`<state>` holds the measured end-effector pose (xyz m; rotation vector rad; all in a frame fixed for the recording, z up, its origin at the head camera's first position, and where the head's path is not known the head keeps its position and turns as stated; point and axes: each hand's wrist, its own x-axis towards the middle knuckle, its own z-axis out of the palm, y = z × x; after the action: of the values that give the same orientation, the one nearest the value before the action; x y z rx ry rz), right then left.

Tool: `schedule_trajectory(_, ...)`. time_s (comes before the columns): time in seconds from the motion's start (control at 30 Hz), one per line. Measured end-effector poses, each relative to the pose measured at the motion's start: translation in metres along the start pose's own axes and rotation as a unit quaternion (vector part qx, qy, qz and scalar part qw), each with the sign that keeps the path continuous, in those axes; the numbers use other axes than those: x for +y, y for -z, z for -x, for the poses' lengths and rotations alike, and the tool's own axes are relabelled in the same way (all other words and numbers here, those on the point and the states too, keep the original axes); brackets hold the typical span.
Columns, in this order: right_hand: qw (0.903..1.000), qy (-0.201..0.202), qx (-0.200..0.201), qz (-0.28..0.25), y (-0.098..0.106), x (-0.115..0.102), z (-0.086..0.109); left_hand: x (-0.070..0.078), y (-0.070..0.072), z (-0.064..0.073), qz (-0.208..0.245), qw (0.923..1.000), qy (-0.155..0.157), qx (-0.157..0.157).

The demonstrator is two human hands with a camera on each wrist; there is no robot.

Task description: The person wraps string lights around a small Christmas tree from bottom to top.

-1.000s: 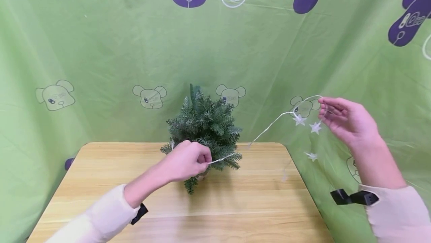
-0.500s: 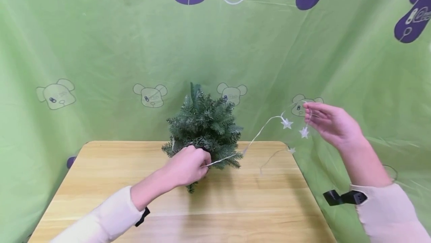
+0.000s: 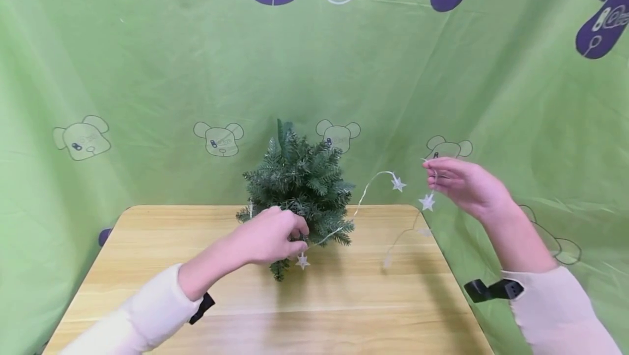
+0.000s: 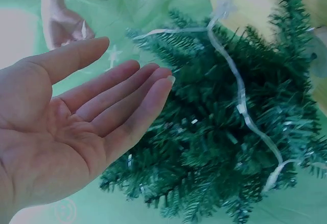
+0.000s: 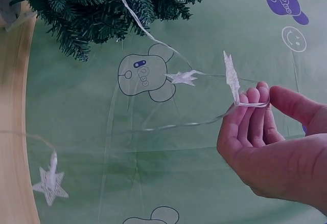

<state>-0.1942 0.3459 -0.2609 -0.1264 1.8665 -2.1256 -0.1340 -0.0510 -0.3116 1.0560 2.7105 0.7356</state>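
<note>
A small green artificial Christmas tree (image 3: 304, 180) stands on the wooden table. Star string lights (image 3: 398, 183) run from its front out to the right. My left hand (image 3: 272, 237) is in front of the tree, and a star (image 3: 303, 260) hangs just below its fingertips. The left wrist view shows this palm (image 4: 56, 137) with relaxed fingers and nothing held, apart from the wire (image 4: 240, 91) lying across the branches. To the right of the tree, my right hand (image 3: 467, 185) pinches the wire between thumb and fingertips. One star (image 5: 231, 78) stands up beside those fingers in the right wrist view.
The light wooden table (image 3: 373, 300) carries the tree near its back edge. A green printed cloth (image 3: 147, 71) hangs behind and at both sides. A loose length of wire with a star (image 5: 50, 185) dangles over the table's right part.
My left fingers have let go of the wire in front of the tree, and a star now hangs there. My right hand has moved left and slightly down, and the wire between has slackened.
</note>
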Motion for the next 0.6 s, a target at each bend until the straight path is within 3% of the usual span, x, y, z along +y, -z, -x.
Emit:
schedule_trajectory(0.23, 0.9994, 0.009, -0.028, 0.019, -0.004, -0.001, 0.004, 0.021, 0.024, -0.017, 0.027, 0.9995, -0.014, 0.002)
schedule_trajectory(0.5, 0.9953, 0.022, -0.075, 0.058, -0.019, -0.003, 0.006, 0.060, 0.053, -0.071, 0.028, 0.9989, -0.023, 0.029)
schedule_trajectory(0.6, 0.9937, 0.023, -0.082, 0.073, -0.026, -0.004, 0.006, 0.074, 0.059, -0.089, 0.032, 0.9990, -0.016, 0.026)
